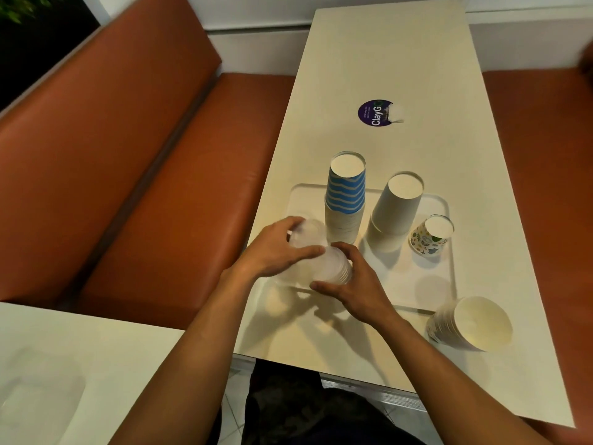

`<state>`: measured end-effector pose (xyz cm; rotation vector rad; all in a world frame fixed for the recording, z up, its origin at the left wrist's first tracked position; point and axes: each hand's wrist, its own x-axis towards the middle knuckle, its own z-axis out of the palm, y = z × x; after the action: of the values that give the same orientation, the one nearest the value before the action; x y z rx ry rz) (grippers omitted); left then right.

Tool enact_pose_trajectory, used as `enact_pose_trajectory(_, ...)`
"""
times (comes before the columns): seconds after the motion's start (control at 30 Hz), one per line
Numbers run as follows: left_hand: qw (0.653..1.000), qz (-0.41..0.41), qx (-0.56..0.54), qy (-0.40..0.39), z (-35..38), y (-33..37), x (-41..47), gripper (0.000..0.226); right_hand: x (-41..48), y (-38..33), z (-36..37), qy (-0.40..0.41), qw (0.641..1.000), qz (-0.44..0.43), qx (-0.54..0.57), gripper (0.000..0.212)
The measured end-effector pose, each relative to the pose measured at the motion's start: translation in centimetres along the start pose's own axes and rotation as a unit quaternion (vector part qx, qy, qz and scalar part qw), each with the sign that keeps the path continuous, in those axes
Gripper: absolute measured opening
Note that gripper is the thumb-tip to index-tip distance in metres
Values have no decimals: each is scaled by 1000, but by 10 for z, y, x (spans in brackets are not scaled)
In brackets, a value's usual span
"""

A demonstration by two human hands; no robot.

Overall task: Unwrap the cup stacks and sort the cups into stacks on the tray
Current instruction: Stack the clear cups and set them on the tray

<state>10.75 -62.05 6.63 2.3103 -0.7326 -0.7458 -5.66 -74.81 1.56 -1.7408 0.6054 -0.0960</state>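
Note:
A white tray (pixel 447 252) lies on the cream table. On it stand a blue-striped cup stack (pixel 346 200), a plain white stack (pixel 396 208) and one small patterned cup (pixel 430 236), all upside down. At the tray's near left, both hands hold clear plastic cups. My left hand (pixel 272 248) grips one clear cup stack (pixel 308 234) from above. My right hand (pixel 349 284) curls round a second clear stack (pixel 332 268) right beside it. A stack of patterned cups (pixel 468 324) lies on its side off the tray's near right corner.
A round purple sticker (pixel 377 112) sits farther up the table. Orange bench seats (pixel 144 175) run along both sides. A second white table (pixel 64 380) is at the near left. The table's near edge (pixel 321 369) is just below my forearms.

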Motion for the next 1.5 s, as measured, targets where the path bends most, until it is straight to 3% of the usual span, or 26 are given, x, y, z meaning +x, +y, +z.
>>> enact_pose_trajectory(0.1, 994, -3, 89, 65, -7, -6, 20, 91, -1, 1, 0, 0, 1000, 3, -11, 87)
enact_pose_trajectory(0.33, 982, -39, 184, -3, -2, -15, 54, 100, -2, 1, -1, -2, 1000, 11, -15, 88)
enact_pose_trajectory(0.77, 978, -50, 202, -23, 1, -14, 69, 102, -3, 1, -6, 3, 1000, 16, -14, 87)
enact_pose_trajectory(0.97, 983, -59, 168, -32, -5, -8, 62, 116, -3, 0, -6, 1, 1000, 17, -12, 89)
enact_pose_trajectory(1.17, 995, -22, 75, 67, -9, 10, 19, 86, -5, -2, -5, -5, 1000, 13, -13, 88)
enact_pose_trajectory(1.33, 995, -39, 56, -79, 21, 18, -22, 99, -4, -2, -3, -16, 1000, 14, -7, 91)
enact_pose_trajectory(1.5, 996, -23, 66, -56, 32, 19, -31, 86, -5, -5, 0, -31, 999, 10, -3, 105)
